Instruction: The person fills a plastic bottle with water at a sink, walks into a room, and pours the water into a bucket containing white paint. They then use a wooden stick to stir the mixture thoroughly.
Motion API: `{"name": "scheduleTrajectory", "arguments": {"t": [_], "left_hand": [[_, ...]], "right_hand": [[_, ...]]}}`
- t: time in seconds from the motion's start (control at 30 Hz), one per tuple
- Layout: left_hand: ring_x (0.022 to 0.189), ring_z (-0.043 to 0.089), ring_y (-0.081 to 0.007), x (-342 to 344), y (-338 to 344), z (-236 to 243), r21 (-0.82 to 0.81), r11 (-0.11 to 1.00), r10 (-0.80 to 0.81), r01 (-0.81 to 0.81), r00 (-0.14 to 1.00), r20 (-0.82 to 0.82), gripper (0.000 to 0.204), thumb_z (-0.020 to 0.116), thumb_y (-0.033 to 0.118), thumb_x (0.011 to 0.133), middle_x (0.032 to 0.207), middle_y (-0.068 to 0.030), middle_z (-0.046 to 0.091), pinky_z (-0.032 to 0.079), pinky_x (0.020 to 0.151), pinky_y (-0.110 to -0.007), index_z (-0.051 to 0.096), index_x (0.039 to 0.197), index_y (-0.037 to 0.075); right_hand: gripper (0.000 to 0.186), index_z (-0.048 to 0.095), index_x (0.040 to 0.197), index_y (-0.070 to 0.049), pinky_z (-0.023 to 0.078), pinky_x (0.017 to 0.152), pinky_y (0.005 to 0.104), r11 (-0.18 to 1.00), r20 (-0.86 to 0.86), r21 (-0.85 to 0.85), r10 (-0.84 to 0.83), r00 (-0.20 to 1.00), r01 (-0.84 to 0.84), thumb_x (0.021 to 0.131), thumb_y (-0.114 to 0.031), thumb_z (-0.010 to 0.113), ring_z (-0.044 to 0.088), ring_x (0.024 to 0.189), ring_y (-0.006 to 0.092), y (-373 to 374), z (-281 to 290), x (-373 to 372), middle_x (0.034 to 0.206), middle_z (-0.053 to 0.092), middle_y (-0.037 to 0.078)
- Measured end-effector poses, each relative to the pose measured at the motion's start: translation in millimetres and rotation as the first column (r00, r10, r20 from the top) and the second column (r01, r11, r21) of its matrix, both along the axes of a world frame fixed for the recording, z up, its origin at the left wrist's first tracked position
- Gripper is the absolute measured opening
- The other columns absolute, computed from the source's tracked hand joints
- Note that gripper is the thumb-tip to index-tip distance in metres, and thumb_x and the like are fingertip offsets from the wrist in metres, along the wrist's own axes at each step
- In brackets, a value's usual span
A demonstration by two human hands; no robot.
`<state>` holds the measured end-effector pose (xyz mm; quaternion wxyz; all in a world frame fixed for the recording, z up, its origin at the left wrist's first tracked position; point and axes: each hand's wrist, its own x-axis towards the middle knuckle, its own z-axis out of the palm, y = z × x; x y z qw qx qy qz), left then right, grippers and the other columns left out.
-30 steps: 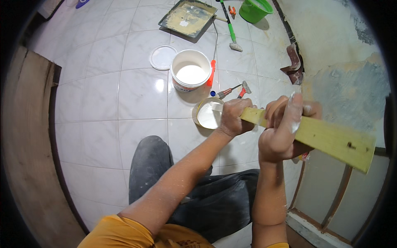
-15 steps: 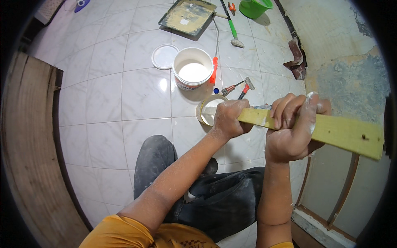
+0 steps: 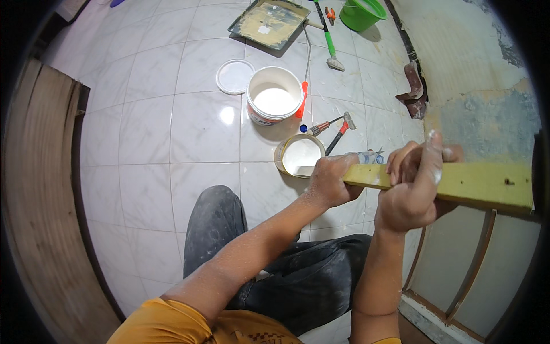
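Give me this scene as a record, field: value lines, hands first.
Left hand: grip closed at narrow end of yellow-green board
Right hand: grip closed on same board, farther along; one digit smeared white
Beyond left hand: pale strip at small tub; link to board hidden
Small tub contents: white
Large bucket: white contents, lid beside it
Floor tools: red-and-black scraper, orange pliers
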<state>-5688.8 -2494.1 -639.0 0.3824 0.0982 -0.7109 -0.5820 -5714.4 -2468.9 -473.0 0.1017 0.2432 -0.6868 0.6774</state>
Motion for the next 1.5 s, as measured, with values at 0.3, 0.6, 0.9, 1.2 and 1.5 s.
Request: {"name": "scheduleTrajectory", "arguments": {"t": [0.3,0.6,0.9,1.2,1.5], "left_hand": [[0.058,0.059,-0.0346,-18.9,-25.9,-17.5,-0.158,0.985,0.047,-0.069,0.99,-0.136,0.026,0.078,0.015,0.082,0.063,-0.0126,0.057,0.045,0.054,-0.043,0.055,0.072,0.008],[0.068,0.066,-0.0419,-26.8,8.4,-11.7,0.01,0.999,-0.05,0.051,0.998,-0.024,0.027,0.076,0.027,0.081,0.071,-0.0174,0.064,0.053,0.061,-0.046,0.059,0.083,0.007],[0.067,0.065,-0.039,6.4,-8.7,-14.0,-0.119,0.993,-0.006,0.01,0.999,0.037,0.029,0.078,0.027,0.075,0.068,-0.0154,0.061,0.052,0.061,-0.048,0.056,0.078,0.009],[0.062,0.061,-0.0384,-38.6,-3.7,-16.0,-0.008,0.996,0.085,-0.086,0.989,-0.121,0.029,0.077,0.019,0.082,0.064,-0.0161,0.058,0.047,0.057,-0.045,0.053,0.072,0.007],[0.07,0.066,-0.0377,-8.7,14.1,-10.4,-0.053,0.998,0.025,-0.026,0.999,-0.02,0.023,0.076,0.024,0.074,0.071,-0.0139,0.064,0.052,0.066,-0.047,0.06,0.082,0.01]], "right_hand": [[0.016,0.038,0.097,-0.006,0.033,0.044,0.0257,0.981,-0.179,-0.081,0.158,0.971,-0.174,0.108,-0.009,0.048,0.037,0.044,0.0102,1.3,-12.8,5.5,0.056,0.035,0.002],[0.023,0.037,0.089,-0.007,0.028,0.042,0.0249,0.986,-0.179,0.107,-0.109,0.978,0.129,0.107,-0.008,0.051,0.035,0.044,0.0085,-1.6,-7.8,-7.5,0.053,0.04,0.003],[0.018,0.039,0.093,-0.007,0.033,0.043,0.0265,0.97,-0.103,-0.196,0.126,0.987,-0.144,0.109,-0.011,0.047,0.031,0.044,0.0099,4.7,-7.9,7.2,0.058,0.032,0.001],[0.021,0.039,0.092,-0.006,0.032,0.042,0.0253,0.989,-0.211,-0.085,0.1,0.972,-0.12,0.109,-0.012,0.05,0.037,0.045,0.0099,0.7,-16.6,-7.9,0.058,0.038,0.003],[0.016,0.045,0.1,-0.012,0.036,0.049,0.0272,0.957,-0.117,-0.151,0.232,0.966,-0.248,0.111,-0.023,0.046,0.035,0.048,0.0115,30.4,-14.5,-3.5,0.063,0.035,0.001]]}}
